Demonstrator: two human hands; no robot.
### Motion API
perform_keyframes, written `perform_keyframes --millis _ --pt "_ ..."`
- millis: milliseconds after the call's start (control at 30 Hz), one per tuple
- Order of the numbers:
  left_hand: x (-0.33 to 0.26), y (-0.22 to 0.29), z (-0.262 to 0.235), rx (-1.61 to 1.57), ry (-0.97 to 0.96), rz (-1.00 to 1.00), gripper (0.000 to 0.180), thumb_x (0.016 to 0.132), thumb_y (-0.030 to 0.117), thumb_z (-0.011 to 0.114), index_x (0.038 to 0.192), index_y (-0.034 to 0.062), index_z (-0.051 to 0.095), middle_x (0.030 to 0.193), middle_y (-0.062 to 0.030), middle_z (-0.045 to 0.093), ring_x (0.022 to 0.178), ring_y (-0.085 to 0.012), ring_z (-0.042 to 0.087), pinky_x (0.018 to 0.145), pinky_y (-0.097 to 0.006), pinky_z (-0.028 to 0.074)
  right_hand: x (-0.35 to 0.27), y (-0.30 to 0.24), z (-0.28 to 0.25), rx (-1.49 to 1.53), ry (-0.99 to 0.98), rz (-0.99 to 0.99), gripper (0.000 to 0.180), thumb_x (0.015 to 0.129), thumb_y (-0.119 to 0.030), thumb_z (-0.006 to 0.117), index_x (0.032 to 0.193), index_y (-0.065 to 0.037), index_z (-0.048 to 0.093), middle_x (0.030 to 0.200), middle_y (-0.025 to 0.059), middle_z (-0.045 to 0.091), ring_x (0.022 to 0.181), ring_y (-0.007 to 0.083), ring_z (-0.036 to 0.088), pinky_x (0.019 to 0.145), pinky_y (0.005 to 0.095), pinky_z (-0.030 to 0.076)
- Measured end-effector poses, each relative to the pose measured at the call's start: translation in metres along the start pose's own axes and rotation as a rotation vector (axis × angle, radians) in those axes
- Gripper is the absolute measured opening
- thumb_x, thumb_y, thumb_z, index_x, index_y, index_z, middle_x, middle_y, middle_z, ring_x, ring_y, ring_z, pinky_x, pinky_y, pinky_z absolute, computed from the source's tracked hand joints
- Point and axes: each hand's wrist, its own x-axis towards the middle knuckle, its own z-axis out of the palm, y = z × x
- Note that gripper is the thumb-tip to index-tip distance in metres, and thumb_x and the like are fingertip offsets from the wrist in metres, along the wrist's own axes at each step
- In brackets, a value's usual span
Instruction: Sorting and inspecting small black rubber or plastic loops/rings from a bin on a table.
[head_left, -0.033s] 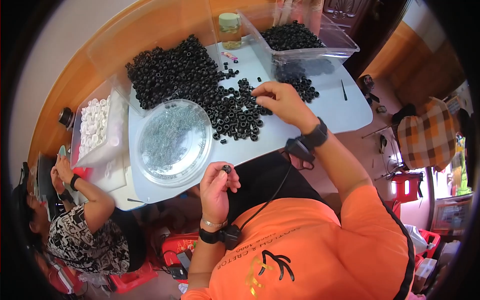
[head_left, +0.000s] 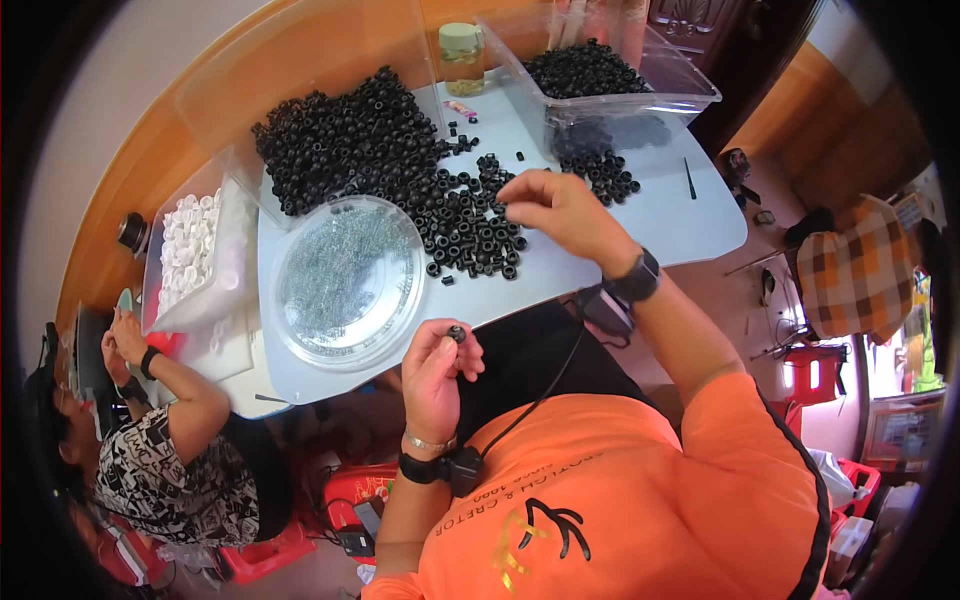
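Observation:
My left hand (head_left: 438, 372) is raised near the table's front edge and pinches a small black ring (head_left: 457, 333) between thumb and fingers. My right hand (head_left: 562, 207) reaches over the loose spread of black rings (head_left: 470, 230), its fingertips drawn together and touching them. Whether it grips one is hidden by the fingers. A big heap of the same black rings (head_left: 360, 140) lies behind. A round clear dish (head_left: 300, 345) with fine metal pieces sits left of my hands.
A clear box of black rings (head_left: 690, 95) stands at the back right, with a jar (head_left: 462, 55) beside it. At the left is a clear box of white pieces (head_left: 190, 250). A thin black tool (head_left: 690, 178) lies on the white table (head_left: 680, 225). Another person (head_left: 170, 470) sits lower left.

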Motion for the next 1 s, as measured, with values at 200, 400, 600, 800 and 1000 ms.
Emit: perform_keyframes --millis 200,400,600,800,1000 --pt "0.007 0.003 0.012 -0.016 -0.114 0.038 0.026 0.096 0.025 0.048 0.103 0.0002 0.052 0.089 -0.0145 0.063 0.069 -0.0166 0.059 0.061 -0.026 0.045 -0.045 -0.024 0.051 0.499 -0.341 0.21 0.012 0.088 -0.011 0.068 0.096 -0.003 0.064 0.09 0.0009 0.065 0.083 0.0072 0.06 0.075 0.0232 0.05" --pt "0.003 -0.004 0.007 -0.116 -0.133 0.089 0.028 0.097 0.028 0.049 0.101 0.0006 0.051 0.088 -0.0158 0.063 0.069 -0.0197 0.06 0.059 -0.027 0.046 -0.059 -0.016 0.059 0.57 -0.312 0.154 0.019 0.088 -0.009 0.068 0.106 -0.001 0.067 0.094 0.0028 0.067 0.086 0.0086 0.061 0.079 0.025 0.051" --pt "0.002 -0.004 0.008 -0.183 -0.197 0.109 0.027 0.097 0.026 0.049 0.103 0.0004 0.052 0.091 -0.0167 0.064 0.072 -0.019 0.06 0.063 -0.027 0.046 -0.063 -0.013 0.063 0.634 -0.298 0.159 0.019 0.09 -0.009 0.065 0.107 -0.001 0.067 0.093 0.0027 0.067 0.087 0.008 0.061 0.08 0.0243 0.05" --pt "0.0 -0.002 0.014 -0.152 -0.188 0.094 0.025 0.097 0.025 0.049 0.103 0.0012 0.052 0.091 -0.0151 0.063 0.072 -0.0181 0.059 0.064 -0.027 0.045 -0.064 -0.017 0.067 0.53 -0.23 0.096 0.016 0.092 -0.011 0.062 0.103 0.0 0.068 0.09 0.0016 0.066 0.084 0.0076 0.059 0.074 0.0238 0.048" --pt "0.002 -0.004 0.014 -0.048 -0.072 0.093 0.023 0.097 0.024 0.046 0.103 0.0018 0.05 0.088 -0.0121 0.06 0.072 -0.0175 0.058 0.063 -0.026 0.044 -0.064 -0.038 0.056 0.028 -0.063 -0.156 0.014 0.09 -0.013 0.063 0.095 -0.002 0.069 0.082 0.0055 0.064 0.077 0.0164 0.06 0.069 0.0288 0.047"
